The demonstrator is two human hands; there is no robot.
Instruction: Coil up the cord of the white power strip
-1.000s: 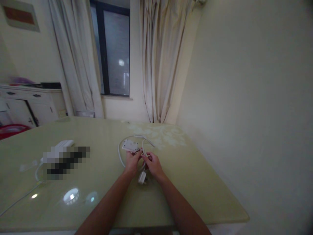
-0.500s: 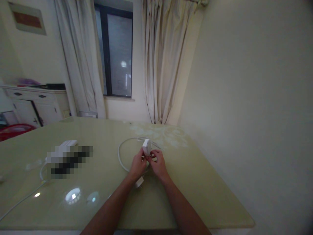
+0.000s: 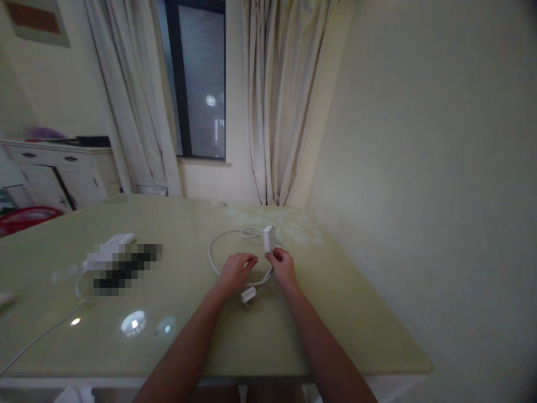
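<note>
My right hand [image 3: 282,267] grips the lower end of a small white power block [image 3: 269,239] between thumb and fingers, holding it upright above the table. My left hand [image 3: 235,272] is just left of it, its fingers curved and apart from the thumb, with nothing visible in them. A pale cable [image 3: 212,244] loops on the table behind and between the hands. A white plug [image 3: 249,295] with its pins toward me lies near my left wrist.
A glossy greenish table [image 3: 356,330] spreads beneath my hands, with a wall along its right side. At left lie a white power strip [image 3: 121,239] with a cord [image 3: 46,334] and a blurred-out dark object [image 3: 126,270]. Curtains and a window stand beyond.
My left hand has let go of the white power block and moved slightly away from it. My right hand has moved the block right, and the plug shows more fully.
</note>
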